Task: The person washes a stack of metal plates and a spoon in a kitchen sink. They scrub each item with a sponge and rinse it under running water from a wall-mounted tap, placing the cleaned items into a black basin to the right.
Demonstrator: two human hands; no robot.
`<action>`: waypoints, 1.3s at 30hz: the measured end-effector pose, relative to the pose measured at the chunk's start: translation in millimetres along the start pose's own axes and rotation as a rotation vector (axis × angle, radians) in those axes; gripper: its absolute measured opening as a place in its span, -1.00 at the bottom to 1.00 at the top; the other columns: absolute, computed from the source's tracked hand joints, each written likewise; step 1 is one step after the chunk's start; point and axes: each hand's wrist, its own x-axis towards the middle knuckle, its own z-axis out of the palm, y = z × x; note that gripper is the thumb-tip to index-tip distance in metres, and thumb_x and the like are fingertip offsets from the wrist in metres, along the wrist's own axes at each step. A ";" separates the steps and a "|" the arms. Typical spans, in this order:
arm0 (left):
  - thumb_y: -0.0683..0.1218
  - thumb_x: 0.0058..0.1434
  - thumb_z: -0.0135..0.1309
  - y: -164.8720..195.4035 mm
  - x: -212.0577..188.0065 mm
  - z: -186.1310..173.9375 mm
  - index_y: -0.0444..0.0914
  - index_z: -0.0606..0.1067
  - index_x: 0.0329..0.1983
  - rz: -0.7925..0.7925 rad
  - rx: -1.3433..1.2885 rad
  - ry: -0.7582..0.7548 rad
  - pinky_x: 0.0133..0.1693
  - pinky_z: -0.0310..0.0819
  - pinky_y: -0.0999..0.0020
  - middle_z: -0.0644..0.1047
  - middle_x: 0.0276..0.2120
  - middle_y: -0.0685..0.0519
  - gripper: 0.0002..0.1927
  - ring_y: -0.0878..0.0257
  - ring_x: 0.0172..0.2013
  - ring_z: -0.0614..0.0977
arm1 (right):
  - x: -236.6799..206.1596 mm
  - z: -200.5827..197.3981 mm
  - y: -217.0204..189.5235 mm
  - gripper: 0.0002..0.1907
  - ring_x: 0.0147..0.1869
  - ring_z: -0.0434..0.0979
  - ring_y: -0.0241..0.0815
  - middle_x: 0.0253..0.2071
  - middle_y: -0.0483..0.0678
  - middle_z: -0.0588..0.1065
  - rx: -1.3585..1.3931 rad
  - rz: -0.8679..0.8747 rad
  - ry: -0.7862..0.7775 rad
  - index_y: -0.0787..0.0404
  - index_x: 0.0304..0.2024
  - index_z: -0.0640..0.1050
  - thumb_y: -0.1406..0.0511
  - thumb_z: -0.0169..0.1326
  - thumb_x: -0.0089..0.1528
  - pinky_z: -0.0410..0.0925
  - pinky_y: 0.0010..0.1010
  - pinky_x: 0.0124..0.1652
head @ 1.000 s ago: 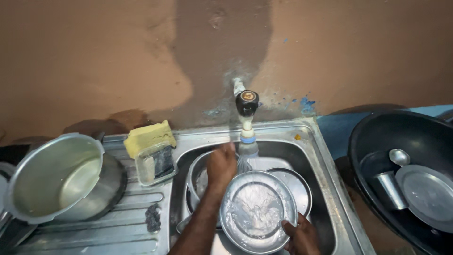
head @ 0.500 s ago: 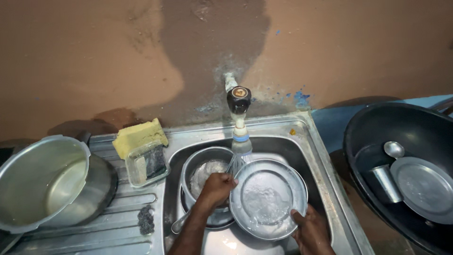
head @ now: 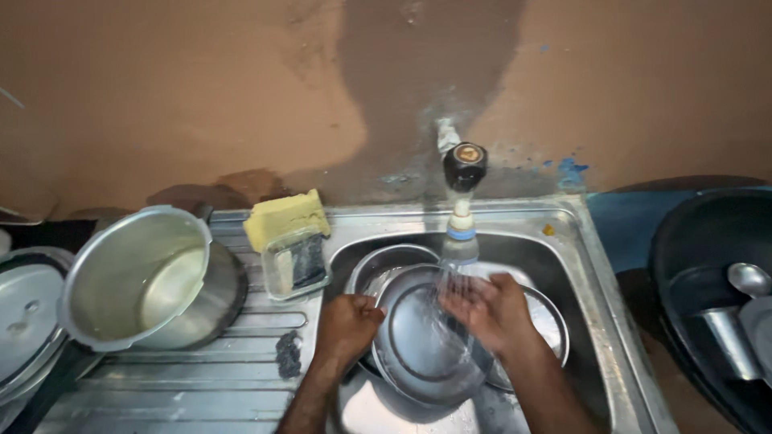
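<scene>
A round steel plate [head: 418, 341] is tilted in the steel sink [head: 587, 265] under running water from the tap [head: 462, 189]. My left hand [head: 347, 323] grips the plate's left rim. My right hand [head: 489, 309] lies flat on the plate's upper right part, in the water stream. Behind the plate sit a steel bowl [head: 386, 265] and another plate [head: 547, 321].
A large steel pot [head: 149, 277] lies tilted on the drainboard at left, with a lid [head: 24, 313] at the far left. A yellow sponge [head: 285, 217] rests on a small clear container [head: 296, 264]. A dark scrub pad [head: 288, 354] lies nearby. A black basin [head: 708, 241] with steel ware stands at right.
My left hand moved from the plate's face to its left rim. My right hand moved from the lower rim up onto the plate under the water.
</scene>
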 end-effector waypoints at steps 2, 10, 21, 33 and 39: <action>-0.03 0.10 0.24 -0.3 -10.3 -6.4 -0.31 0.65 -0.32 -0.021 -0.039 -0.004 -0.37 0.51 0.20 0.65 -0.53 -0.13 -0.77 0.07 -0.52 0.66 | 35.7 19.0 6.9 -0.64 0.02 0.65 0.10 -0.16 0.17 0.51 -0.189 -0.023 0.075 0.44 -0.10 0.43 0.18 -0.05 0.39 0.50 -0.31 0.04; 0.01 0.12 0.25 2.3 -28.1 -26.7 -0.25 0.68 -0.34 -0.053 0.078 0.015 -0.30 0.53 0.22 0.66 -0.50 -0.08 -0.77 0.10 -0.47 0.68 | 46.2 39.3 12.4 -0.77 -0.35 0.46 -0.20 -0.44 -0.16 0.44 -1.208 -0.662 -0.061 0.22 -0.31 0.50 0.25 0.27 0.13 0.38 -0.29 -0.37; 0.00 0.18 0.15 20.2 -15.7 39.6 -0.20 0.68 -0.29 -0.029 -0.046 0.023 -0.22 0.52 0.15 0.68 -0.41 -0.09 -0.79 0.02 -0.34 0.71 | -80.9 18.2 27.8 -0.20 0.53 -0.07 0.29 0.45 0.35 0.08 -2.328 -0.784 -0.032 0.41 0.41 0.11 0.10 0.04 0.28 -0.20 0.27 0.33; 0.03 0.17 0.17 12.9 -11.0 45.3 -0.16 0.66 -0.29 -0.033 -0.003 0.269 -0.18 0.53 0.12 0.67 -0.38 -0.10 -0.80 -0.05 -0.28 0.70 | -112.7 -33.4 35.0 -0.18 0.65 -0.15 0.14 0.55 0.10 0.03 -2.388 -0.442 -0.310 0.11 0.48 0.13 0.05 0.10 0.26 -0.23 0.23 0.36; 0.06 0.20 0.16 12.5 -16.2 39.9 -0.22 0.66 -0.36 -0.141 -0.029 0.217 -0.20 0.53 0.13 0.67 -0.42 -0.11 -0.74 -0.04 -0.33 0.69 | -77.4 -53.0 16.3 -0.30 0.17 0.50 0.22 0.11 0.30 0.49 -1.521 -0.432 0.447 0.12 0.46 0.21 0.22 0.08 0.29 0.38 -0.02 0.06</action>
